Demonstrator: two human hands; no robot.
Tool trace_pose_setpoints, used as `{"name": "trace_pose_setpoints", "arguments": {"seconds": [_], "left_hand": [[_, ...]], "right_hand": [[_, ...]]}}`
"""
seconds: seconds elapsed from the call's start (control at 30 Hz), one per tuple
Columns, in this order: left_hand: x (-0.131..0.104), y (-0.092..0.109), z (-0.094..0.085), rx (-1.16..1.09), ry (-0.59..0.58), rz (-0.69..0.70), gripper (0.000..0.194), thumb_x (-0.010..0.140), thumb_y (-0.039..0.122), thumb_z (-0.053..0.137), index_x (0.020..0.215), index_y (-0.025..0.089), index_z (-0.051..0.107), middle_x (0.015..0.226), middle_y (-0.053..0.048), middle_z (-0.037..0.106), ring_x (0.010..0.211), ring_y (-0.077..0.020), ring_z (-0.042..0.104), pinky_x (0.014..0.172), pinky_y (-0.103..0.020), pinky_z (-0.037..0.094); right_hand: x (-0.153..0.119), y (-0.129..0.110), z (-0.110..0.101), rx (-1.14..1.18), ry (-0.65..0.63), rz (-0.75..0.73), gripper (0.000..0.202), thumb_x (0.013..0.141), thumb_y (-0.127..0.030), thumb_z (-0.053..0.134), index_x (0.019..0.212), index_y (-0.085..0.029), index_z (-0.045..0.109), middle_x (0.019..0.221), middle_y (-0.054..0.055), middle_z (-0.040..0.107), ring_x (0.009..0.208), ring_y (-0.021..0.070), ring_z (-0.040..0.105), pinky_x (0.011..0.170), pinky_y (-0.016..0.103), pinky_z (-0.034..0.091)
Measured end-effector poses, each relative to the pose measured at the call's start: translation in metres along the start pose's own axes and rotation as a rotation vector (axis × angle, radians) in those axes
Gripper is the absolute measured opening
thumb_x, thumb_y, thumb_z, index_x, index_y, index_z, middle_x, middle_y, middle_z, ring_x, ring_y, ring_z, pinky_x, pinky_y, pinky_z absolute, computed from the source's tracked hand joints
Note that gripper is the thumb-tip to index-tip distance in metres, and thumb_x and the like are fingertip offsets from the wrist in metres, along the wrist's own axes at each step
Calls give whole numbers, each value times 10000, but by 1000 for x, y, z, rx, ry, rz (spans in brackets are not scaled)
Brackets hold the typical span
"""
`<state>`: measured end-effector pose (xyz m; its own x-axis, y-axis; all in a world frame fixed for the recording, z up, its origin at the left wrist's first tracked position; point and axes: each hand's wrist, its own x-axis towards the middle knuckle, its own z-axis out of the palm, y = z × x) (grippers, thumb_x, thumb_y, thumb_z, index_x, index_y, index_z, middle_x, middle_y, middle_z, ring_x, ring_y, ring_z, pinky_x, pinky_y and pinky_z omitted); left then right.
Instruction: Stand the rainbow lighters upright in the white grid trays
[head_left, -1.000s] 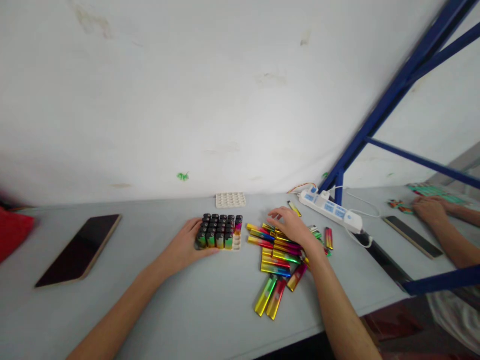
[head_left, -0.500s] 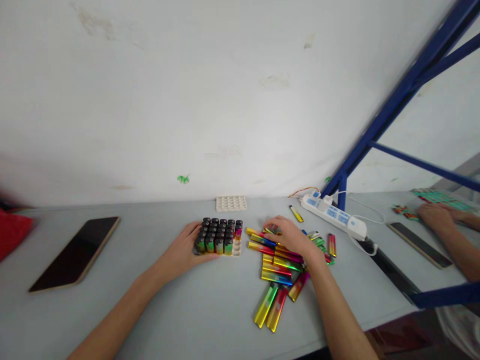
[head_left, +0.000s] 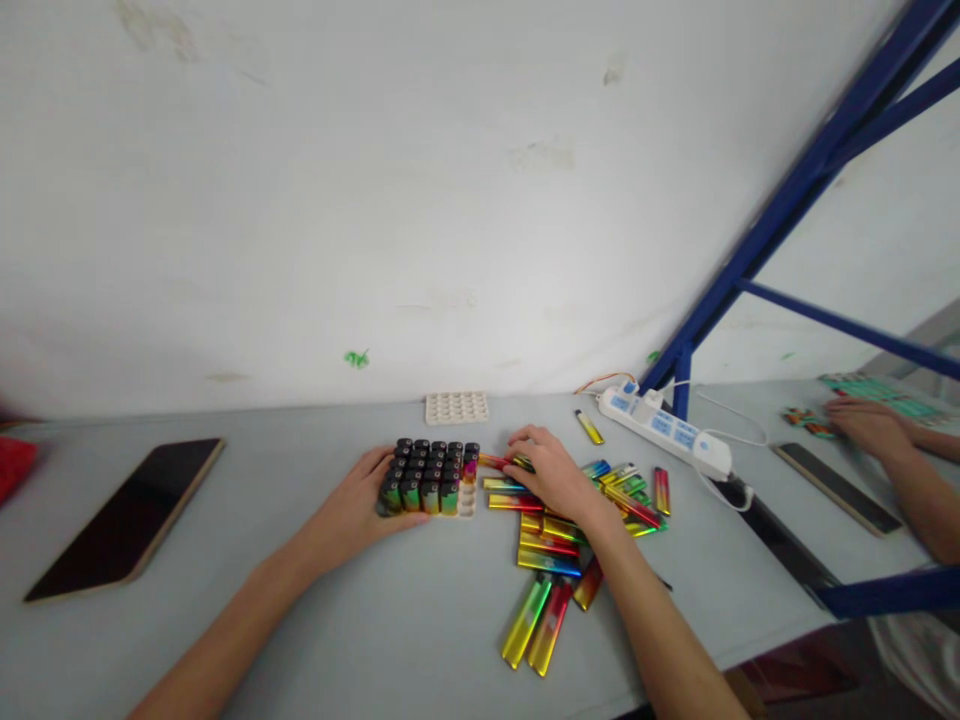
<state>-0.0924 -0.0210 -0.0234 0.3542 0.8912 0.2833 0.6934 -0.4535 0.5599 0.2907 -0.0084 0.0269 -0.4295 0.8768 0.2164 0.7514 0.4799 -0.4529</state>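
Note:
In the head view, my left hand (head_left: 360, 497) is wrapped round the left side of a white holed tray (head_left: 466, 500). Upright lighters (head_left: 430, 480) with black tops and shiny coloured bodies fill most of it. Holes show along its right column, and a magenta-and-yellow lighter (head_left: 469, 470) stands there. My right hand (head_left: 551, 472) reaches over a loose pile of metallic lighters (head_left: 550, 545), its fingers curled down on a red-and-yellow lighter (head_left: 491, 461) lying close to the tray's right edge. Its fingertips are partly hidden.
A second holed tray (head_left: 457, 407) lies near the wall. A dark flat panel (head_left: 131, 515) is on the left. One lighter (head_left: 590, 427) lies by a white power strip (head_left: 667, 430). A blue metal frame (head_left: 679, 370) stands at right, beyond it another person's hands (head_left: 870, 425).
My right hand has moved left toward the tray, and lighters at the pile's right side have shifted. My left hand keeps its hold on the tray. The view has turned slightly.

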Motion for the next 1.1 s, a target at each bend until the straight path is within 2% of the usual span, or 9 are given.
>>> {"name": "trace_pose_setpoints", "arguments": {"seconds": [0.1, 0.2, 0.33, 0.5, 0.6, 0.7, 0.8, 0.97, 1.1], "left_hand": [[0, 2, -2, 5, 7, -1, 846, 892, 812, 944, 1502, 247, 794, 1593, -165, 816, 1522, -462, 765, 1381, -653, 614], [-1, 1, -2, 5, 16, -5, 852, 885, 821, 950, 1504, 258, 789, 1594, -162, 813, 1499, -457, 780, 1349, -644, 642], [-2, 0, -1, -1, 15, -20, 895, 893, 842, 941, 1539, 249, 766, 1622, -176, 793, 1535, -463, 755, 1373, -664, 612], [-1, 2, 3, -2, -1, -56, 871, 894, 852, 933, 1502, 246, 785, 1635, -170, 783, 1595, -455, 708, 1426, -665, 558], [1, 6, 4, 2, 43, -66, 876, 907, 857, 917, 1515, 240, 781, 1636, -172, 779, 1599, -461, 702, 1431, -672, 554], [2, 9, 3, -2, 78, -66, 875, 907, 854, 918, 1521, 246, 781, 1630, -164, 782, 1595, -472, 703, 1430, -678, 556], [3, 10, 2, -7, 82, -82, 864, 887, 849, 932, 1499, 255, 795, 1611, -155, 788, 1578, -468, 717, 1423, -664, 569], [4, 11, 1, -13, 90, -93, 845, 845, 814, 977, 1472, 271, 817, 1582, -144, 800, 1568, -462, 725, 1420, -657, 573], [4, 12, -1, -24, 95, -101, 830, 835, 816, 984, 1453, 285, 826, 1566, -133, 810, 1543, -458, 744, 1409, -651, 587]], "right_hand": [[-1, 1, 1, 165, 109, 23, 76, 1181, -261, 785, 1195, -223, 850, 1257, 125, 860, 1233, 307, 799, 1162, 473, 626], [0, 1, -1, 435, 208, 75, 243, 1178, -476, 783, 1170, -238, 832, 1062, 67, 859, 980, 264, 802, 969, 410, 647], [7, -10, -2, 880, 356, 255, 549, 940, -772, 964, 1059, -248, 850, 934, 27, 821, 831, 232, 732, 810, 369, 617], [16, -38, 6, 1535, 480, 465, 652, 725, -751, 1129, 1001, -276, 778, 1047, 40, 845, 948, 237, 775, 841, 372, 667], [17, -51, 6, 1685, 416, 481, 669, 738, -716, 1141, 1030, -295, 711, 898, -15, 772, 780, 190, 701, 688, 312, 607], [14, -60, 2, 1649, 323, 423, 708, 764, -775, 1106, 1061, -305, 669, 708, -115, 539, 576, 121, 430, 523, 221, 385], [11, -66, 2, 1459, 266, 434, 743, 771, -869, 1040, 1008, -296, 631, 691, -138, 412, 559, 103, 263, 504, 219, 222], [11, -70, 18, 1002, 294, 484, 705, 907, -928, 776, 749, -296, 505, 656, -87, 361, 621, 141, 306, 561, 303, 227], [12, -67, 27, 713, 295, 407, 524, 957, -702, 618, 683, -312, 400, 640, -62, 371, 676, 157, 364, 648, 336, 259]]}}
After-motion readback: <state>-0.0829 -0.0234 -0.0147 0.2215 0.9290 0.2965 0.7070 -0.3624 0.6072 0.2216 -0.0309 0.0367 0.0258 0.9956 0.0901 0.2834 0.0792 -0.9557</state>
